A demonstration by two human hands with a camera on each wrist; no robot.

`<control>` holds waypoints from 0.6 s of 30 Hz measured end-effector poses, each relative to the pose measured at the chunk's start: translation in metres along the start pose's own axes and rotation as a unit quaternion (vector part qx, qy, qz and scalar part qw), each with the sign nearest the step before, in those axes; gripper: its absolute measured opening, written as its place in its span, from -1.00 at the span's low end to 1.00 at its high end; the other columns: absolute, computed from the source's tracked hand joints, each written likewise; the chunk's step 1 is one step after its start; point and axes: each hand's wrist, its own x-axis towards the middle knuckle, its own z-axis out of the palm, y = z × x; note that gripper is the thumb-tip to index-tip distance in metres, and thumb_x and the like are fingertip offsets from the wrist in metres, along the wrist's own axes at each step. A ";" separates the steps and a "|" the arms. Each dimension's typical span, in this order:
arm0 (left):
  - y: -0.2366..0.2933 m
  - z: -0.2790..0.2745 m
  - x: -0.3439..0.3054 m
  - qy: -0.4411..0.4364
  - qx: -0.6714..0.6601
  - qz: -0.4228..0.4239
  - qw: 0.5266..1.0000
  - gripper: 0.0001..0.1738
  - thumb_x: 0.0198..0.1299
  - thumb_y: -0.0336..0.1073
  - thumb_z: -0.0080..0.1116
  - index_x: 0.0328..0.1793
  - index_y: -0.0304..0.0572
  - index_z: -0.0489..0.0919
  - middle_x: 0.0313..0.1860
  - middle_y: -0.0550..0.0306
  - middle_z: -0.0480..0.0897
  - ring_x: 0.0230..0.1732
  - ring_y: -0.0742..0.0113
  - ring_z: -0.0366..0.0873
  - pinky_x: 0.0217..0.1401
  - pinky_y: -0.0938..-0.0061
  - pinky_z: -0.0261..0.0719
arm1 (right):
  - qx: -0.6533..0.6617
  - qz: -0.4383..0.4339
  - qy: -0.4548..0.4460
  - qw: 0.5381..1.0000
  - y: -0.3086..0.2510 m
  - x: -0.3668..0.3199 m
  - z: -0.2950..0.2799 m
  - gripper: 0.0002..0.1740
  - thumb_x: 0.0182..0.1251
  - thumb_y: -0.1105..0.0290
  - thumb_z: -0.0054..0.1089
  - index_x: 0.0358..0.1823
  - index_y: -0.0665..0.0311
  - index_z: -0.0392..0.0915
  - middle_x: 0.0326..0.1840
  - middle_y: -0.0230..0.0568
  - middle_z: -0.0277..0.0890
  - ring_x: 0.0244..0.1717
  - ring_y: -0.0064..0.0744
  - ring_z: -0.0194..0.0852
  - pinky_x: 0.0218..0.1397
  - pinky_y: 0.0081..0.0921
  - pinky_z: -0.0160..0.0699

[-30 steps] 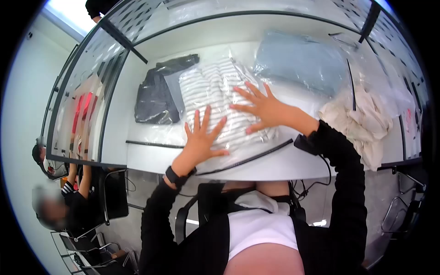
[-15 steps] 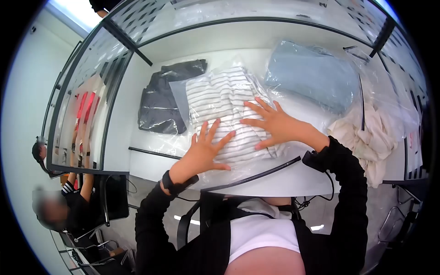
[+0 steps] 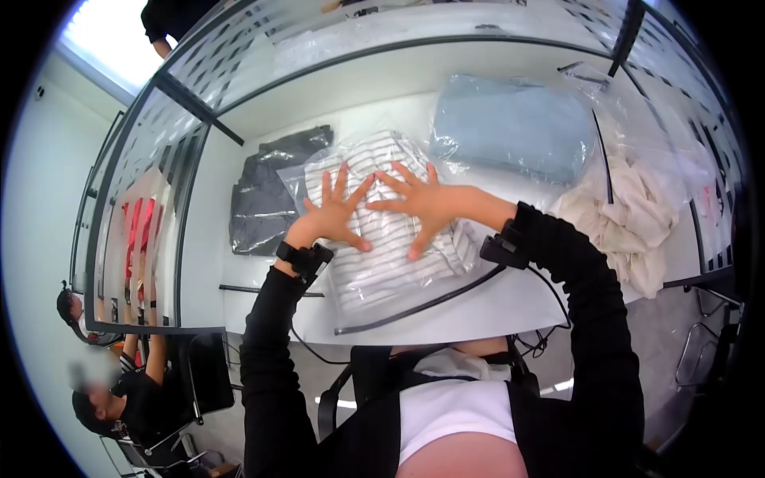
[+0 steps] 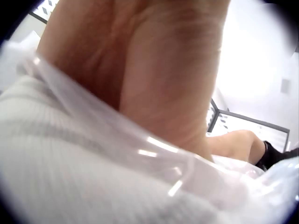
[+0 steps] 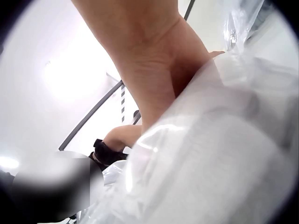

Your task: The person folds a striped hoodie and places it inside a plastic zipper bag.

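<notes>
A white garment with grey stripes (image 3: 382, 263) lies folded inside a clear plastic bag (image 3: 358, 307) on the white table. A black strip (image 3: 422, 304) runs along the bag's near edge. My left hand (image 3: 333, 213) presses flat on the bag's left half, fingers spread. On the right half, my right hand (image 3: 426, 205) rests with its fingers spread too, the fingertips of both hands close together. In the left wrist view, the palm of the left hand (image 4: 168, 84) bears on the plastic over the ribbed cloth. The right wrist view shows the right hand (image 5: 149, 65) against the plastic likewise.
A dark grey garment in plastic (image 3: 263, 191) lies at the left, and a light blue one in plastic (image 3: 510, 127) at the back right. Crumpled cream cloth (image 3: 629, 215) sits at the right. Framed panels edge the table; a seated person (image 3: 119, 398) is at the left.
Both hands have slid farther up the bag, away from the body, and closer together. The bag stays on the table. The head view has shifted somewhat.
</notes>
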 end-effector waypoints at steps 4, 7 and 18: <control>0.003 -0.001 0.001 0.009 0.033 0.002 0.999 0.47 -0.68 0.31 0.46 0.47 0.45 -0.20 0.47 -0.18 -0.42 0.41 -0.45 -0.45 0.04 -0.57 -0.06 | -0.016 0.010 -0.004 1.000 -0.003 0.002 0.000 0.28 -0.49 -0.39 0.35 0.39 -0.18 -0.01 0.49 0.04 -0.55 0.46 0.19 -0.82 0.18 0.54 -0.47; 0.007 -0.001 0.000 0.015 0.059 0.000 0.998 0.46 -0.64 0.34 0.44 0.47 0.41 -0.21 0.47 -0.19 -0.39 0.40 -0.49 -0.38 0.03 -0.55 0.02 | -0.041 0.017 0.001 0.999 -0.007 0.003 -0.001 0.26 -0.49 -0.37 0.36 0.38 -0.17 0.02 0.49 0.05 -0.51 0.46 0.21 -0.77 0.18 0.53 -0.43; -0.004 0.025 -0.018 0.161 -0.013 -0.012 0.987 0.37 -0.50 0.39 0.36 0.47 0.24 -0.14 0.46 -0.24 -0.36 0.43 -0.38 -0.42 0.17 -0.51 -0.25 | 0.012 0.014 0.170 0.985 0.005 -0.011 0.024 0.12 -0.27 -0.27 0.34 0.38 -0.14 0.02 0.48 0.09 -0.45 0.48 0.16 -0.64 0.33 0.27 -0.33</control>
